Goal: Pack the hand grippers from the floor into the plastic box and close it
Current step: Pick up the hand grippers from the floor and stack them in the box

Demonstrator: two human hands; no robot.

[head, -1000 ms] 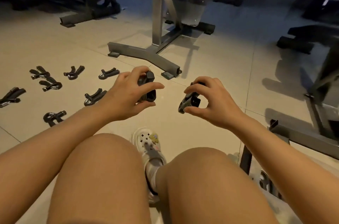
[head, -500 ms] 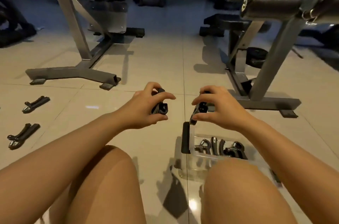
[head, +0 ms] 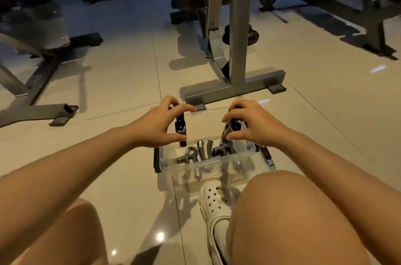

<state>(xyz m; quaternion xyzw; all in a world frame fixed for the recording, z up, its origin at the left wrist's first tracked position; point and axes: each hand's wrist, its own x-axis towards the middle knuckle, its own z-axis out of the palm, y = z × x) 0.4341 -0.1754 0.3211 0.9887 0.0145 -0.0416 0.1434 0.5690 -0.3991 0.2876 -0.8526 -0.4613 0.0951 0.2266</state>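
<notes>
A clear plastic box (head: 169,157) stands open on the tiled floor in front of my knees. Several black hand grippers (head: 204,152) lie inside it. My left hand (head: 158,124) holds one black hand gripper (head: 181,128) upright over the box's far left corner. My right hand (head: 251,124) pinches another black hand gripper (head: 231,127), tilted, over the far right part of the box. Black latch handles show on the box's left side (head: 155,159) and right side (head: 268,156).
A grey steel machine base (head: 236,89) lies just beyond the box. Another frame foot (head: 36,110) sits at the left. My white clog (head: 213,206) rests close against the box's near side. Open tiled floor spreads to the right and left front.
My view has swung right from the grippers scattered on the floor to the box. Both hands, each still holding a gripper, have moved over the box.
</notes>
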